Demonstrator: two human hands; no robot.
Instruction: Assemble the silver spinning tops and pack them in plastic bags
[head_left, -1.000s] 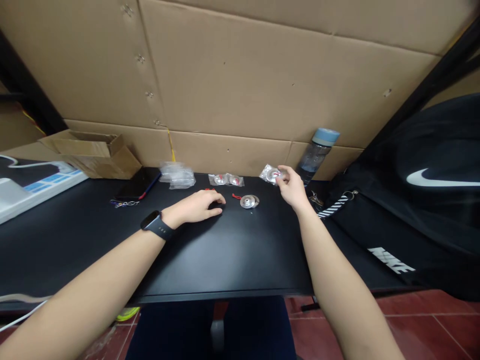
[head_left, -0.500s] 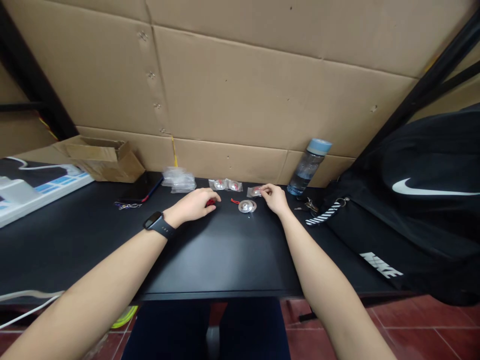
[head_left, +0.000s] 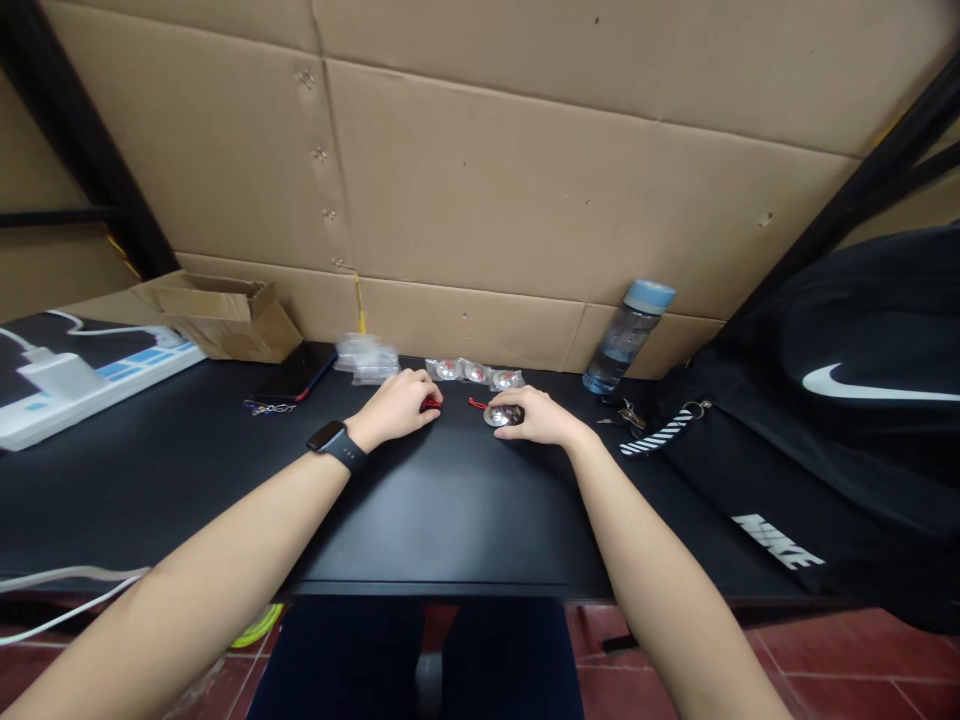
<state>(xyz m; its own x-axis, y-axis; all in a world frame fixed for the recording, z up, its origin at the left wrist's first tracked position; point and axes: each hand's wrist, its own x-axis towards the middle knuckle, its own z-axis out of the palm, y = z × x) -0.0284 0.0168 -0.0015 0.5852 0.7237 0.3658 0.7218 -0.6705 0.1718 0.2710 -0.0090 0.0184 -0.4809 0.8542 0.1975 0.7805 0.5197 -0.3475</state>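
Observation:
My right hand [head_left: 536, 415] is closed round the edge of a small metal finger cymbal [head_left: 498, 415] on the black table. A red cord [head_left: 477, 403] sticks out from the cymbal's left side. My left hand [head_left: 401, 405], with a black watch on the wrist, rests on the table with curled fingers. Something red, apparently another cord [head_left: 430, 403], shows under its fingertips; the rest is hidden. Behind the hands, three clear packets lie in a row: a left packet [head_left: 445, 370], a middle packet [head_left: 475, 372] and a right packet [head_left: 506, 380], each holding a shiny round piece with red.
Flat clear bags [head_left: 367, 360] lie behind my left hand, near a phone [head_left: 296, 370] and an open cardboard box [head_left: 232, 325]. A power strip [head_left: 135, 375] stands left. To the right are a water bottle [head_left: 626, 340], keys [head_left: 632, 415] and a black backpack [head_left: 750, 440].
My right hand has let go of the right packet, now in line with the others, and moved toward me onto the cymbal. My left hand stays about where it was.

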